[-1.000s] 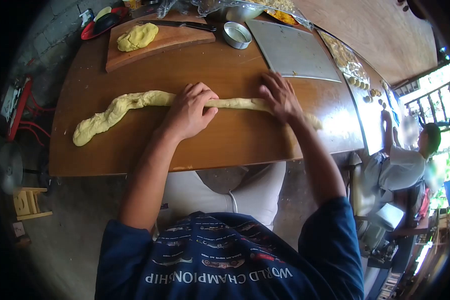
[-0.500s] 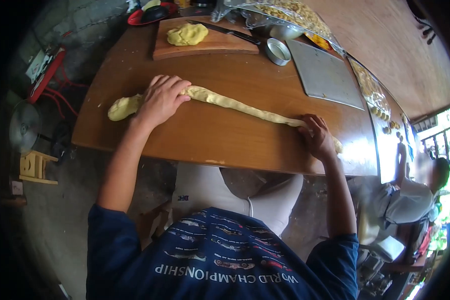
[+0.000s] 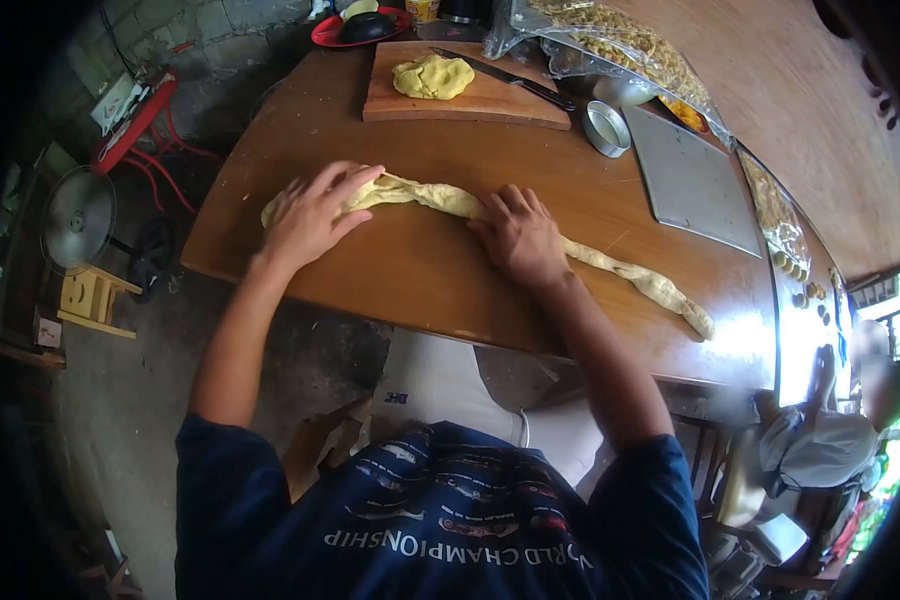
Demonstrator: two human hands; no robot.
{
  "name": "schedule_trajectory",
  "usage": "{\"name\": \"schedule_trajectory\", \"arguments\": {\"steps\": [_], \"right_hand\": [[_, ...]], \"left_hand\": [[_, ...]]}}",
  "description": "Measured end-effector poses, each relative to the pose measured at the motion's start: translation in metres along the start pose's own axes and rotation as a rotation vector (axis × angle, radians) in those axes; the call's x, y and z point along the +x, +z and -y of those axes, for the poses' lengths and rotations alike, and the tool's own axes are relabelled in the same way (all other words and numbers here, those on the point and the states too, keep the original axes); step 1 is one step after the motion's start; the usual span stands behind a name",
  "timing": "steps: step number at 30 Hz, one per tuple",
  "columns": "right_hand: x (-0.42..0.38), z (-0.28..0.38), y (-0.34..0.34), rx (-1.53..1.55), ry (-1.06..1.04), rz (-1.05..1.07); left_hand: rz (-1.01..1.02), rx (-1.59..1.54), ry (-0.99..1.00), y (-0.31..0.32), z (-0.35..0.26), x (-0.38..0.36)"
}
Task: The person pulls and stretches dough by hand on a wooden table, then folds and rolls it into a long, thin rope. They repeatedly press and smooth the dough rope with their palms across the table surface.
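A long, uneven rope of pale yellow dough [image 3: 653, 287] stretches across the brown wooden table. Over its thick left end lies my left hand [image 3: 315, 215], the thumb on the near side and the fingers curled over the far side. My right hand [image 3: 522, 235] grips the rope around its middle, hiding a short stretch of it. Between my hands the dough looks creased and folded; beyond my right hand it runs thin, then widens toward its right tip. A lump of yellow dough [image 3: 433, 77] sits on a wooden cutting board [image 3: 470, 112], beside a black-handled knife [image 3: 540, 92].
A round metal tin [image 3: 607, 129] and a flat metal tray [image 3: 695, 180] lie at the back right. Behind them is a plastic-covered tray of crumbly food [image 3: 635, 45]. A fan [image 3: 78, 218] stands left of the table. Another person [image 3: 820, 430] sits at the right.
My right hand has moved left along the dough rope, from near its right end to the middle. My left hand has shifted onto the left end. The view has turned slightly.
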State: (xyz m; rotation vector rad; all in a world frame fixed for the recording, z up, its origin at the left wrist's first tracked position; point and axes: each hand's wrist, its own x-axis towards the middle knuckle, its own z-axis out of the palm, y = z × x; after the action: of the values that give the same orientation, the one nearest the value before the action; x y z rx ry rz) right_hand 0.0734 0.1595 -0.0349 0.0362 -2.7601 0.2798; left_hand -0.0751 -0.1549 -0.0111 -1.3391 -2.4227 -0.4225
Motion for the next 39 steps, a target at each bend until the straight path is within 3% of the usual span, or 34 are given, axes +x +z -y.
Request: {"name": "schedule_trajectory", "arguments": {"steps": [1, 3, 5, 10, 15, 19, 22, 23, 28, 29, 31, 36, 39], "right_hand": [[-0.008, -0.009, -0.005, -0.047, -0.023, 0.019], [-0.030, -0.033, -0.024, -0.049, 0.014, 0.024], [-0.056, -0.064, -0.046, -0.132, 0.128, 0.101], [-0.116, -0.121, -0.091, -0.207, 0.079, 0.069], [-0.153, -0.166, -0.111, -0.246, 0.107, 0.051], [-0.170, -0.193, -0.132, -0.280, 0.196, 0.172], [-0.207, -0.249, -0.149, -0.308, 0.352, 0.147], [-0.215, -0.260, -0.156, -0.312, 0.439, 0.127], [-0.236, -0.289, -0.161, -0.428, 0.546, 0.210], [-0.230, -0.290, -0.153, -0.450, 0.569, 0.249], [-0.192, -0.223, -0.152, -0.378, 0.596, 0.289], [-0.093, -0.103, -0.097, 0.017, 0.038, 0.065], [-0.057, -0.078, -0.053, 0.053, 0.054, 0.117]], "left_hand": [[0.002, -0.002, 0.000, -0.003, 0.010, -0.004], [-0.014, 0.000, -0.200, -0.005, 0.031, -0.013], [-0.086, 0.063, -0.170, 0.012, 0.067, -0.011], [0.048, -0.014, -0.338, 0.005, 0.046, 0.028], [0.065, -0.101, -0.255, 0.019, 0.000, 0.042], [0.075, -0.315, -0.086, 0.038, -0.055, 0.060], [0.032, -0.440, 0.158, 0.062, -0.098, 0.068], [0.144, -0.400, 0.152, 0.061, -0.110, 0.071], [0.094, -0.301, 0.216, 0.045, -0.077, 0.066], [0.107, -0.363, 0.181, 0.051, -0.055, 0.060], [0.135, -0.274, 0.096, 0.019, -0.035, 0.053], [0.151, -0.484, -0.149, 0.022, -0.007, 0.042], [0.124, -0.386, -0.158, 0.025, -0.021, 0.042]]}}
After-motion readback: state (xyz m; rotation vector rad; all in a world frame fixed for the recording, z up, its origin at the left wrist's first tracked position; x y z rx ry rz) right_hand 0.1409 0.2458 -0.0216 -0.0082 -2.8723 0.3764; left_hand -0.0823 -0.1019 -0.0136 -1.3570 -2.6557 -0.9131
